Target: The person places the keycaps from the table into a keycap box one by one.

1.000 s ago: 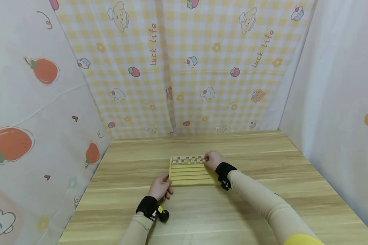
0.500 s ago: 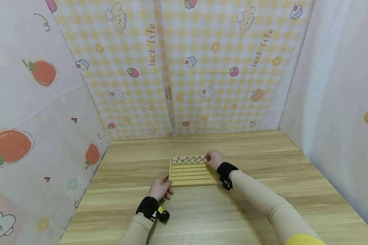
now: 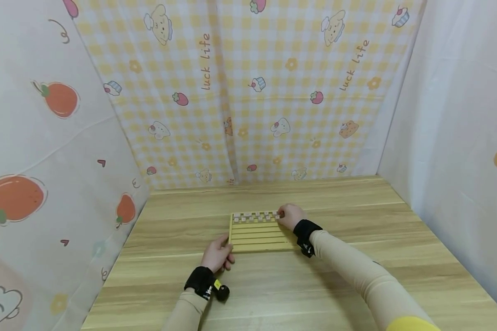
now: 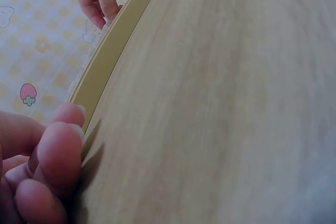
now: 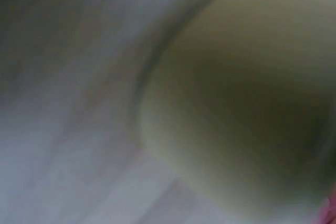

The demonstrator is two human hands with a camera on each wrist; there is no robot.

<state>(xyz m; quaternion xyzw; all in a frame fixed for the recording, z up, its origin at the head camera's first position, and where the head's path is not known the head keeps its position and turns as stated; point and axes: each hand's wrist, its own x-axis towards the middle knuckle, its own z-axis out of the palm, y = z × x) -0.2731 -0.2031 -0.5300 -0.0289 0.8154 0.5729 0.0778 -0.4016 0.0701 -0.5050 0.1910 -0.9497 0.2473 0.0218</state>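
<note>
A yellow ridged tray (image 3: 258,236) lies flat on the table. Along its far side are two rows of small pale blocks that look like keycaps (image 3: 251,219). My left hand (image 3: 216,254) holds the tray's near left corner, thumb at the edge; its curled fingers (image 4: 60,153) show beside the tray's yellow side wall (image 4: 113,51) in the left wrist view. At the far right end of the rows, my right hand (image 3: 291,216) pinches a small pale keycap (image 3: 277,217), partly hidden by the fingers. The right wrist view is blurred, mostly yellow tray (image 5: 210,145).
The wood-grain table (image 3: 273,289) reaches back to a yellow checked cloth (image 3: 248,115). White cloth walls stand at the left (image 3: 78,151) and right (image 3: 443,115). Black bands with small cameras sit on both wrists.
Since a second ago my right hand has shifted slightly right at the end of the keycap rows, uncovering a keycap in the far row. The left hand stays at the tray's corner.
</note>
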